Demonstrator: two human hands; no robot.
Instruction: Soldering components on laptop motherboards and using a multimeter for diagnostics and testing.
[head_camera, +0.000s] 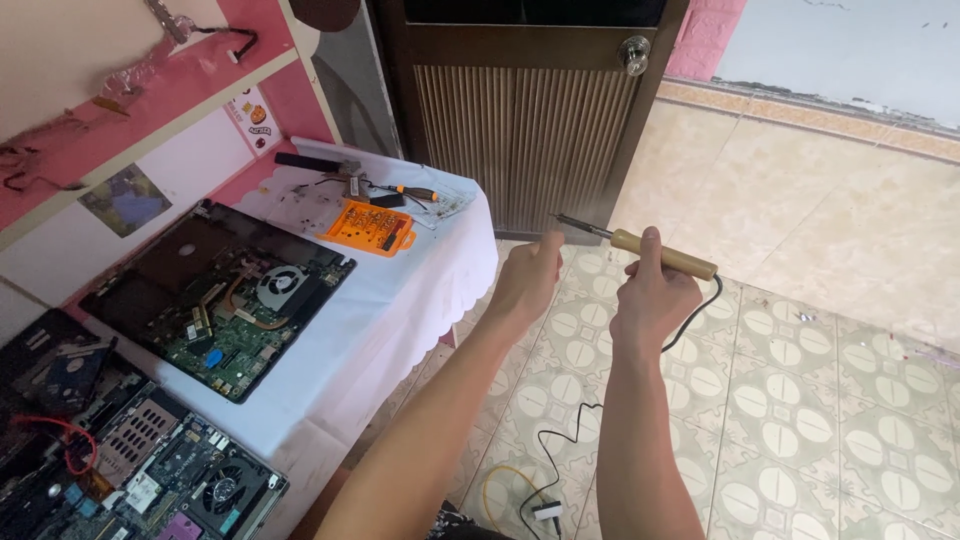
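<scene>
Your right hand (652, 300) is wrapped tight around the wooden handle of the soldering iron (640, 250). The iron lies almost flat in the air, with its metal tip pointing left. Your left hand (527, 278) is curled right by that tip, fingers pinched; you cannot tell if it touches. The black cord (560, 440) hangs down to the tiled floor (800, 400). The opened laptop (225, 300) sits on the white-clothed table (400, 300), off to your left.
</scene>
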